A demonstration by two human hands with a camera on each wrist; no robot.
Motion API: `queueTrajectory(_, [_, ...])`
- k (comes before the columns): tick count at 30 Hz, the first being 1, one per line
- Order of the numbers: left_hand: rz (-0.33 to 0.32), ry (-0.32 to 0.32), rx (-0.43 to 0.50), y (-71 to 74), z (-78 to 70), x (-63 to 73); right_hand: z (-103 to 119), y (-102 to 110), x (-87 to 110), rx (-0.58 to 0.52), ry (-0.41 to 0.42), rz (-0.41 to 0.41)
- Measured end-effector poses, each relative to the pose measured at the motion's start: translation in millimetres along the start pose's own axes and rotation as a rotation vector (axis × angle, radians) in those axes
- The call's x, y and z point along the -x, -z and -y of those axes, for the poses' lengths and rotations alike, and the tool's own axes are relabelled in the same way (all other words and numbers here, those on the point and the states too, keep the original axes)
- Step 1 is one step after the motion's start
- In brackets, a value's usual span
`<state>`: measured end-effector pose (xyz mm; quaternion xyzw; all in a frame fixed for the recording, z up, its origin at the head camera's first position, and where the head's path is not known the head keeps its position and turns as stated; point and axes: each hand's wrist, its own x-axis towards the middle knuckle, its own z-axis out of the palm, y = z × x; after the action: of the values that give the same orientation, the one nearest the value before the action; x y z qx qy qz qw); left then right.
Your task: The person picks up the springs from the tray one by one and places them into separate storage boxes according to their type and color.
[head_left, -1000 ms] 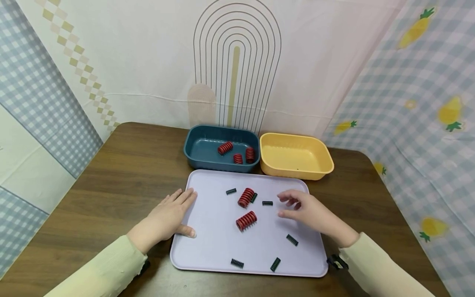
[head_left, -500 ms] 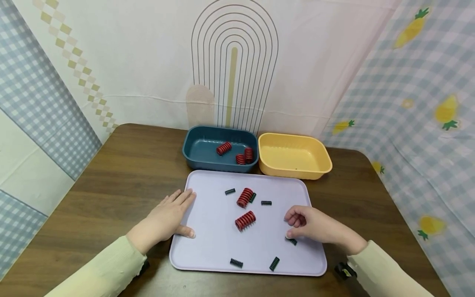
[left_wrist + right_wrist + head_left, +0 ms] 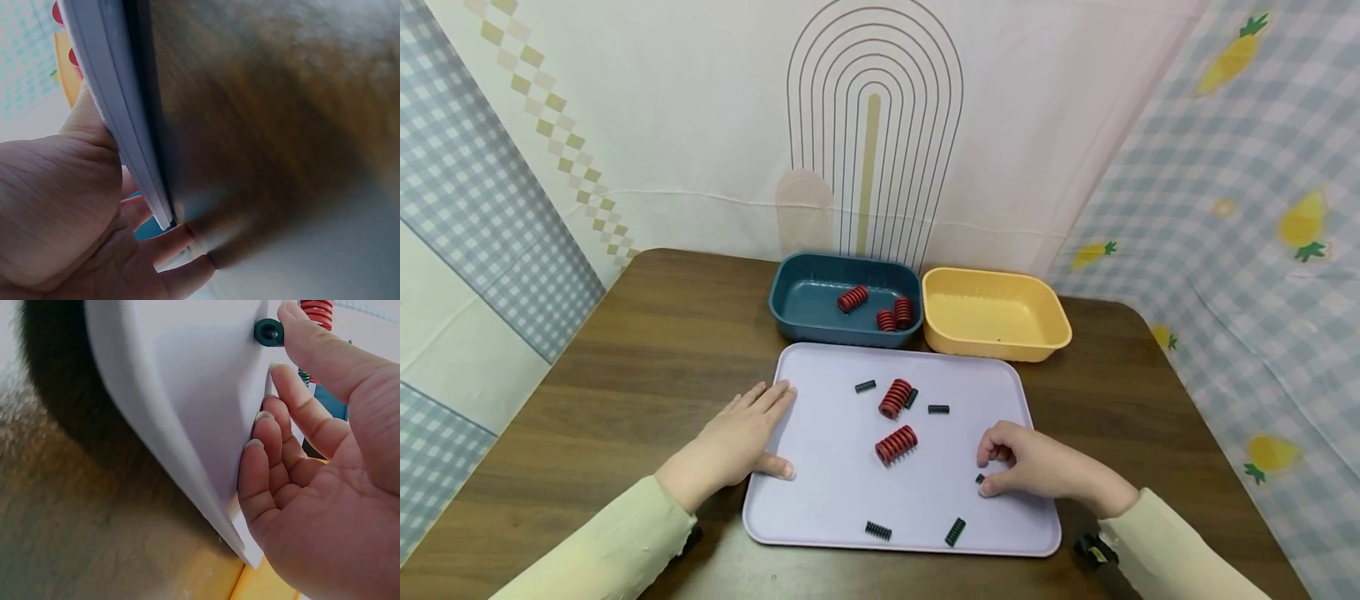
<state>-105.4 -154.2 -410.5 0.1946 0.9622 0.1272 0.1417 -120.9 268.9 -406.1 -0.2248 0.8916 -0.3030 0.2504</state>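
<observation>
My right hand (image 3: 1037,467) is over the right side of the lilac tray (image 3: 820,500), with fingers curled and the thumb against a small dark green coil spring (image 3: 269,332). Only the end of that spring (image 3: 980,479) shows between thumb and fingers in the head view. Flat across the tray's left rim rests my left hand (image 3: 733,437), fingers spread and thumb on the tray. Two larger red coil springs (image 3: 896,445) lie mid-tray. Close by are small dark green springs (image 3: 938,409), and two more (image 3: 955,532) are near the front rim.
Behind the tray stand a teal bin (image 3: 805,325) with three red springs (image 3: 853,299) inside and a yellow bin (image 3: 992,342) touching its right side. A wooden table (image 3: 692,333) carries everything; a patterned cloth (image 3: 715,125) hangs behind it.
My right hand has come down and toward me from the tray's upper right to the dark green spring at its right side, which has shifted slightly. The left hand stays put.
</observation>
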Motion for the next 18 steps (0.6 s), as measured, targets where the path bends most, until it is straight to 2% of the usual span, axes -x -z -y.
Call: queueTrajectory(18, [0.0, 0.008, -0.004, -0.7, -0.1, -1.7, 3.5, 1.9, 0.9, 0.017, -0.005, 0.02])
